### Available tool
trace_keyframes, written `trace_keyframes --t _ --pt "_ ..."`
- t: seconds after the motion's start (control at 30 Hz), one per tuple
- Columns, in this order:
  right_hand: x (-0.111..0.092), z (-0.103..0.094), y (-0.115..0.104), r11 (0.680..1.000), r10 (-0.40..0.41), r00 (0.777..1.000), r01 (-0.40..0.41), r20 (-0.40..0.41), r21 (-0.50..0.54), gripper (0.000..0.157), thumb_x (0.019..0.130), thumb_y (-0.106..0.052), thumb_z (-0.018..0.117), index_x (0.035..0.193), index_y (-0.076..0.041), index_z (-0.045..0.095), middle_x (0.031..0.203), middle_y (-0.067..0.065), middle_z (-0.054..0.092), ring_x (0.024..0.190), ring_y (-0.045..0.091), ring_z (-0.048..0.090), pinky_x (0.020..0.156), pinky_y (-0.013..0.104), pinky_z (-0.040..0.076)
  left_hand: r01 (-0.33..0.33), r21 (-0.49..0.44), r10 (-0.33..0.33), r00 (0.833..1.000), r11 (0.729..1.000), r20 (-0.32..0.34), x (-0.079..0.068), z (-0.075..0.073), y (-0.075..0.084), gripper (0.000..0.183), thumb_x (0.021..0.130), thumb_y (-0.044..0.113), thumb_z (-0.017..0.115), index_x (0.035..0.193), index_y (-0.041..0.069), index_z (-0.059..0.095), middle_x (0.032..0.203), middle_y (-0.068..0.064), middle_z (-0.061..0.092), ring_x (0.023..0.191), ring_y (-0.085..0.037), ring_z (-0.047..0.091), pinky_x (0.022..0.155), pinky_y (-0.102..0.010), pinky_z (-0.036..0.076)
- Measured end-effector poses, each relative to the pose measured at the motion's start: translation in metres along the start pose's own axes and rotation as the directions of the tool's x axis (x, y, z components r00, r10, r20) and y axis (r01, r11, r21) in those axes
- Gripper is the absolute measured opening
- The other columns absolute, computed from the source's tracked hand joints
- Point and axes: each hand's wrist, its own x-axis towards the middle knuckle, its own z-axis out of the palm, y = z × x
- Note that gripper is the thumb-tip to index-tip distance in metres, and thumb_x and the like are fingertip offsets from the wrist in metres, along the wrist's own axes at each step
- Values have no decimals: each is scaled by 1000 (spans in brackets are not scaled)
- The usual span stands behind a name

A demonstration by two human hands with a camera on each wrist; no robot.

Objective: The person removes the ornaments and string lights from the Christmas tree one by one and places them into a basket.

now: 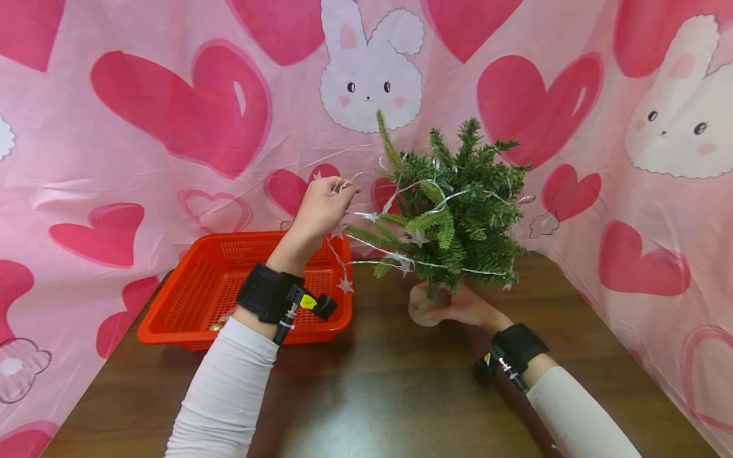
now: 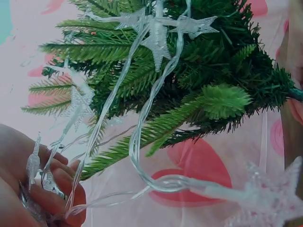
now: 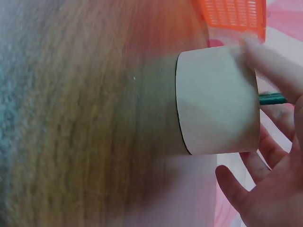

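A small artificial Christmas tree [image 1: 475, 216] stands on the table, its pale round base [image 3: 213, 101] low in the head view. Clear star string lights [image 1: 345, 285] wrap loosely across its branches and trail left to the left hand [image 1: 322, 207]. That hand, raised beside the tree's left side, holds part of the wire and a few stars in curled fingers; in the left wrist view, other stars [image 2: 158, 42] hang before the branches. The right hand [image 1: 466, 306] grips the base from the right, thumb [image 3: 274, 64] and fingers around its top edge in the right wrist view.
An orange-red plastic basket [image 1: 154, 332] is on the left of the brown wooden table [image 1: 366, 394], a few small items at its bottom. Part of the lights hangs over the basket's right side. Behind is a pink curtain [image 1: 298, 140] with hearts and rabbits.
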Motion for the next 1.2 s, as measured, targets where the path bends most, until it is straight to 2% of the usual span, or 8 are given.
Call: trace_keyframes --t 0.17,0.27,0.43,0.6,0.7,0.77,1.0,1.2 --pt "0 -5 -1 997 37 999 -36 15 -63 60 82 -20 81 136 -15 56 145 11 50 139 31 39 115 55 26 62 -101 -62 998 993 8 3 -4 3 20 101 21 54 86 7 55 72 0 48 62 -12 49 57 -23 41" --pt "0 -9 -4 993 96 993 -91 61 -79 60 86 -24 77 140 -20 51 149 10 42 141 32 34 114 61 24 115 -211 -114 993 971 20 6 -7 5 21 103 21 50 89 6 54 78 -1 55 60 -10 53 51 -21 38" --pt "3 -13 -6 992 123 985 -120 121 -35 61 87 -21 76 141 -14 50 147 12 44 138 34 38 113 59 28 191 -389 -194 980 901 31 11 -9 12 24 104 24 44 86 11 52 72 4 54 52 -7 44 43 -21 29" --pt "6 -15 -5 990 131 984 -124 124 -67 58 85 -21 78 135 -5 53 132 15 55 123 31 50 103 46 40 220 -496 -234 972 840 35 14 -13 19 22 103 23 44 85 11 50 65 5 47 46 -9 38 43 -19 38" --pt "8 -17 -4 985 140 983 -126 122 -114 53 83 -23 80 127 -3 57 122 15 60 113 28 55 94 39 46 215 -514 -227 973 830 41 14 -16 22 21 103 22 44 86 10 49 63 3 43 46 -11 38 50 -22 52" --pt "10 -18 -5 987 130 982 -116 134 -113 55 83 -21 80 129 -3 57 128 15 59 118 29 54 98 39 44 209 -533 -218 975 820 46 15 -19 24 21 103 21 45 85 10 49 62 3 42 48 -11 39 56 -23 54" --pt "13 -21 -10 976 184 971 -163 151 -144 67 81 -23 81 137 -2 51 137 19 53 127 34 47 104 51 40 210 -561 -193 977 801 91 17 -28 28 33 99 26 54 71 13 44 56 3 41 46 -10 37 44 -19 33" --pt "17 -21 -12 975 180 968 -153 173 -160 64 81 -20 81 135 1 52 128 18 57 116 29 51 96 39 44 190 -521 -183 981 832 65 19 -31 31 35 101 36 54 76 12 47 60 3 47 50 -9 50 44 -21 40"
